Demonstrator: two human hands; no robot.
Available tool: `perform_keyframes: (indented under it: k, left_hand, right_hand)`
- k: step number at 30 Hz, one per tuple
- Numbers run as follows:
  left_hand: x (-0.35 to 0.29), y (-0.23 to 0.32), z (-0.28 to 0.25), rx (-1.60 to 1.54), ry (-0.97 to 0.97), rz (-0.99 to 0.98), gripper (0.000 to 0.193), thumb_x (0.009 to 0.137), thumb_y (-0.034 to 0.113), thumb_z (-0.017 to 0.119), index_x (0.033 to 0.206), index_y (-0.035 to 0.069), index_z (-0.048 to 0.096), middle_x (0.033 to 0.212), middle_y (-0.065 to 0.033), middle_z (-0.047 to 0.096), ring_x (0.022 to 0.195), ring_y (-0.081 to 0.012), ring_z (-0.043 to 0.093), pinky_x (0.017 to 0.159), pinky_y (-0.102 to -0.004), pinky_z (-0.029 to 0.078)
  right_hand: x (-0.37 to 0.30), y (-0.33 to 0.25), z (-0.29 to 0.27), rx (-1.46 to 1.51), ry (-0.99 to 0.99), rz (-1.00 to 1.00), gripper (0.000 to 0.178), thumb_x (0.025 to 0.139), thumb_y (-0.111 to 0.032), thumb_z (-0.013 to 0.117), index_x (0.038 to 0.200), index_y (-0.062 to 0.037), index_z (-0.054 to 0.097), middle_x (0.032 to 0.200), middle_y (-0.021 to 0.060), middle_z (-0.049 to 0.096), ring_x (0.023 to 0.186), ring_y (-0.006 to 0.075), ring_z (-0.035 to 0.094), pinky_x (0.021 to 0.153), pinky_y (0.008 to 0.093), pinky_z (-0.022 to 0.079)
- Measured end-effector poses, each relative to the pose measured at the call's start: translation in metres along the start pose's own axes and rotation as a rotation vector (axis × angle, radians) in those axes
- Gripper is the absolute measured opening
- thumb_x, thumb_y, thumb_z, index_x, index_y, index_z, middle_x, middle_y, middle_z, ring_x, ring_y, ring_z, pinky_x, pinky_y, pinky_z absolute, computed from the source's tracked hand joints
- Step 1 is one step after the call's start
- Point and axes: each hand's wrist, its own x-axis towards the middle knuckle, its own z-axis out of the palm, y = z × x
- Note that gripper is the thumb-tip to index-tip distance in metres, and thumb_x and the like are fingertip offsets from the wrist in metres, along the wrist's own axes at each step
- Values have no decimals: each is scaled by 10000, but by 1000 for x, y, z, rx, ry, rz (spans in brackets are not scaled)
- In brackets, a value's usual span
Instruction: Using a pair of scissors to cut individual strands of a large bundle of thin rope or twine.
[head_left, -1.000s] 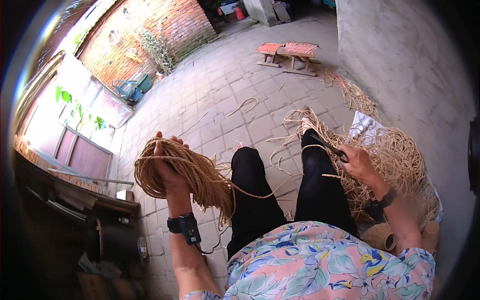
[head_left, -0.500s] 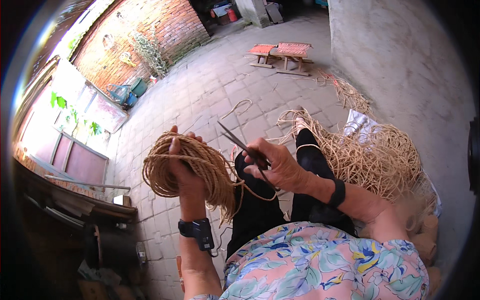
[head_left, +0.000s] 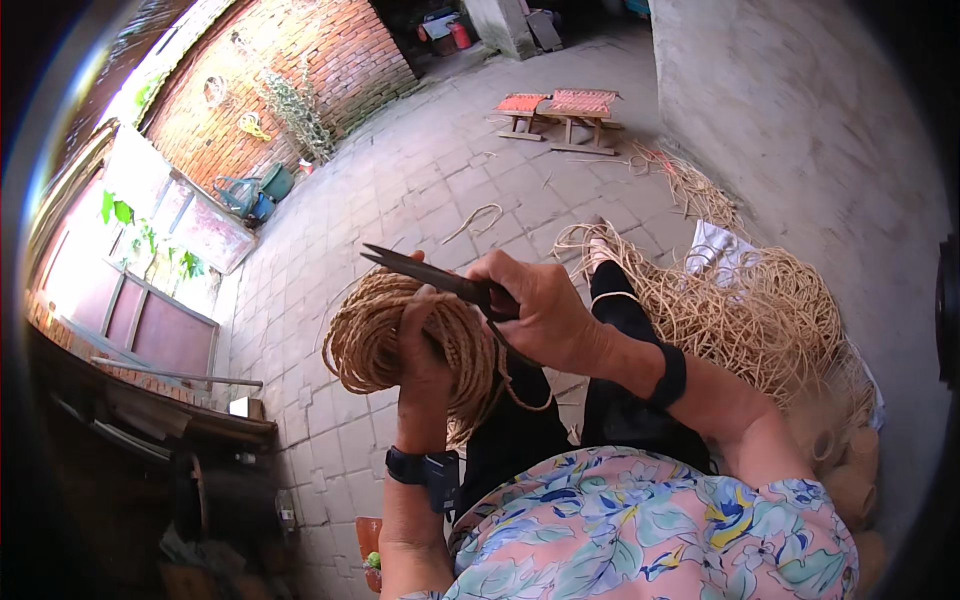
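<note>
A thick coil of tan twisted rope (head_left: 365, 340) hangs around my left hand (head_left: 425, 345), whose thumb and fingers hold it from inside the loops. My right hand (head_left: 540, 310) grips a pair of dark scissors (head_left: 430, 273) by the handles. The blades point left across the top of the coil, close to my left fingertips. They look nearly closed together. One loose strand of rope curves from the coil's right side over my dark trouser leg.
To my right lies a big tangled heap of the same rope (head_left: 760, 310), with a white cloth (head_left: 718, 250) in it. Two low woven stools (head_left: 585, 105) stand ahead on the paved floor (head_left: 400, 210). A rope scrap (head_left: 475, 218) lies before me. A plastered wall (head_left: 800, 130) rises at right.
My right hand has brought the scissors left and over the coil, the blades coming closer together. My left hand has moved slightly right with the coil, turning it a little.
</note>
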Motion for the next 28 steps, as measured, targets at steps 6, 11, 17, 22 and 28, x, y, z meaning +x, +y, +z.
perform_keyframes:
  k: [6, 11, 17, 22, 28]
  left_hand:
    - [-10, -1, -2, -29, -111, -143, 649, 817, 206, 620, 1404, 74, 378, 1237, -174, 576, 840, -212, 633, 715, -337, 560]
    - [-13, -2, -4, -138, -159, -128, 710, 783, 248, 650, 1419, 96, 373, 1351, -197, 500, 819, -210, 618, 677, -334, 564]
    - [-8, -3, -4, -103, -186, -108, 849, 749, 305, 662, 1481, 146, 262, 1393, -292, 403, 747, -201, 609, 705, -356, 575]
    - [-10, -9, -11, -161, -292, -110, 832, 786, 342, 636, 1500, 179, 242, 1422, -278, 378, 779, -186, 577, 716, -373, 567]
    - [-9, -9, -21, -237, -275, -128, 758, 822, 309, 644, 1474, 184, 279, 1440, -240, 404, 797, -241, 606, 739, -407, 575]
  right_hand:
    - [9, 26, -11, 353, 41, 241, 295, 858, -78, 710, 1075, -67, 510, 743, -31, 558, 586, 22, 493, 517, 197, 412]
    - [-8, 47, -8, 726, -87, 516, 339, 819, -98, 743, 1069, -38, 522, 775, 26, 607, 619, 46, 524, 519, 200, 425]
    - [-20, 46, -5, 737, -208, 548, 334, 802, -111, 757, 1046, -38, 541, 761, 8, 608, 626, 39, 503, 531, 202, 405]
    - [-27, 41, -9, 789, -258, 540, 361, 825, -152, 759, 1103, -32, 563, 788, 5, 624, 635, 33, 499, 537, 204, 400]
    - [-26, 50, -19, 717, -115, 515, 411, 871, -215, 714, 1213, -53, 552, 861, 42, 653, 691, 64, 582, 621, 165, 453]
